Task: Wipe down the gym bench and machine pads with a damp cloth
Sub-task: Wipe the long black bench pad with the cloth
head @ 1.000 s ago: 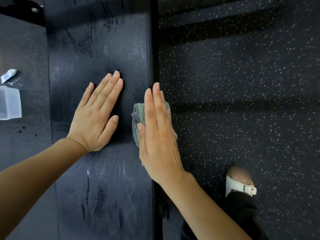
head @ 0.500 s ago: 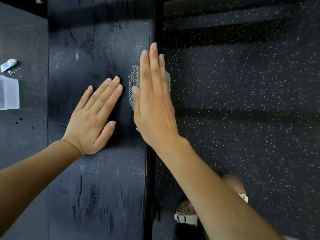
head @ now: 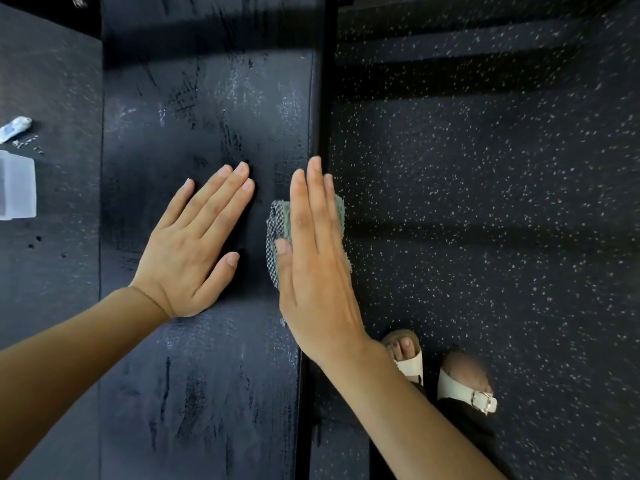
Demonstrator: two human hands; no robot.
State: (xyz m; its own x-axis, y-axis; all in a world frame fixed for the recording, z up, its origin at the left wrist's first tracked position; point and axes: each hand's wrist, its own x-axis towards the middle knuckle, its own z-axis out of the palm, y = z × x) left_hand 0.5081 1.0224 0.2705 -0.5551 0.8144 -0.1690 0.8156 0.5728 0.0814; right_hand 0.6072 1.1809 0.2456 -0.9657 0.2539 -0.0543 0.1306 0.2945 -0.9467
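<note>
**A:** How do the hands lie?

**B:** Both are open and flat, fingers straight and close together. The left hand [head: 192, 251] rests palm down on the middle of the bench [head: 207, 116], holding nothing. The right hand [head: 317, 271] presses on the cloth [head: 278, 226], with its fingertips reaching past the cloth's far end.

**A:** Where on the bench is the cloth?

**B:** At the right edge, just beside the left hand but not touching it. It's a grey-green rag with a checked weave showing along its left side. Its right side hangs a little over the edge, above the speckled floor [head: 485, 202].

**A:** And the bench surface?

**B:** It's dark, with pale smears and darker streaks running along its length.

**A:** Any containers?

**B:** One. A translucent plastic box [head: 17, 190] stands on the floor beyond the bench's left edge, cut off by the frame. Its inside looks greyish, and I cannot tell whether it holds anything.

**A:** Is there anything near it?

**B:** A small white-and-blue object [head: 15, 129] lies just past the box, with a few tiny bits [head: 26, 143] scattered beside it.

**A:** And to the right of the bench?

**B:** The person's feet are on the floor close to the bench's right edge, in white buckled sandals [head: 465, 389].
</note>
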